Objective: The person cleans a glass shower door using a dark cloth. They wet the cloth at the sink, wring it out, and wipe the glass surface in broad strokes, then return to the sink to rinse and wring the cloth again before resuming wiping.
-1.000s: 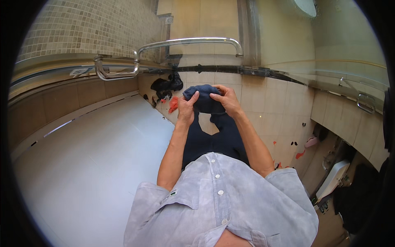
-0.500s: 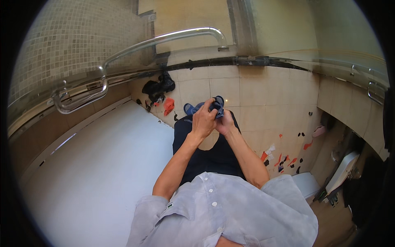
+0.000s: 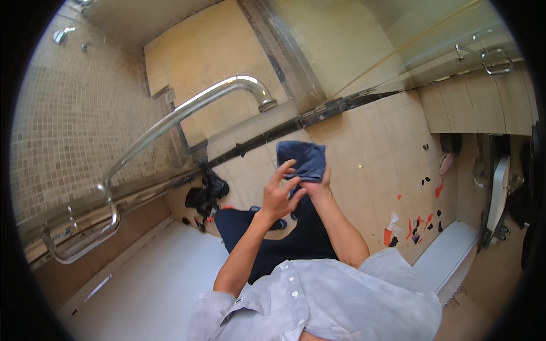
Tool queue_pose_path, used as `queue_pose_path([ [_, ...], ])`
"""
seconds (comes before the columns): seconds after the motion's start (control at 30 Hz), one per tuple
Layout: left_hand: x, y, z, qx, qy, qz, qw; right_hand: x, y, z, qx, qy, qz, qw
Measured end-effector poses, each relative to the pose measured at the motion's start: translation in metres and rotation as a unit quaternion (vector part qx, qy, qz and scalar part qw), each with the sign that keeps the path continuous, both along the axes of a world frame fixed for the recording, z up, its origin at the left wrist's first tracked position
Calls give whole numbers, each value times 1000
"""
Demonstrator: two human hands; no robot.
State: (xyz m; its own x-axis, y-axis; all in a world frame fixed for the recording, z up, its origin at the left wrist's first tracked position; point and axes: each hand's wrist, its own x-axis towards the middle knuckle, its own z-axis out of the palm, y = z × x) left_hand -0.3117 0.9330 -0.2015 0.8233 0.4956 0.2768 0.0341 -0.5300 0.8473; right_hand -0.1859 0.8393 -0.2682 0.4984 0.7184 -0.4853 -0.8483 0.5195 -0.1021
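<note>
A piece of dark blue cloth (image 3: 302,158), folded into a rough square, is held up in front of my knees. My right hand (image 3: 317,186) grips its lower right edge from below, with the fingers partly hidden behind the fabric. At the cloth's lower left, my left hand (image 3: 277,196) has its fingers spread. Its fingertips overlap the cloth in view, and I cannot tell whether they touch it. Below the hands are my dark trousers (image 3: 324,238) and a blue slipper (image 3: 278,225).
A bent chrome bar handle (image 3: 187,108) crosses the glass panel ahead. A black plastic bag (image 3: 207,190) lies on the tiled floor at left, beside a large white surface (image 3: 148,278). Red, white and black scraps (image 3: 415,227) are scattered right, near a white ledge (image 3: 446,253).
The bunched blue cloth now shows as a flatter square, raised away from me. My left hand has loosened and spread its fingers. The whole view has tilted and turned.
</note>
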Motion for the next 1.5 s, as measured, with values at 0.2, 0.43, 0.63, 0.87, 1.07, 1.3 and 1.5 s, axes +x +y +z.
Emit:
queue_pose_path([
  [0.2,-17,110,1,313,-142,164,925,93,42,113,-52,-505,-326,798],
  [0.43,23,126,-43,450,-246,122,850,160,141,100,-347,-774,-485,214],
  [0.63,51,129,-94,523,-246,89,811,149,139,-31,-411,-748,-429,295],
  [0.87,56,138,-101,569,-226,69,787,184,129,-35,-409,-715,-444,353],
  [1.07,80,118,-89,548,-289,43,784,232,114,100,-394,-716,-518,254],
  [1.3,116,97,-77,520,-255,-3,815,235,118,31,-442,-652,-486,379],
  [1.5,122,100,-79,519,-236,-21,821,212,115,-116,-498,-572,-420,498],
])
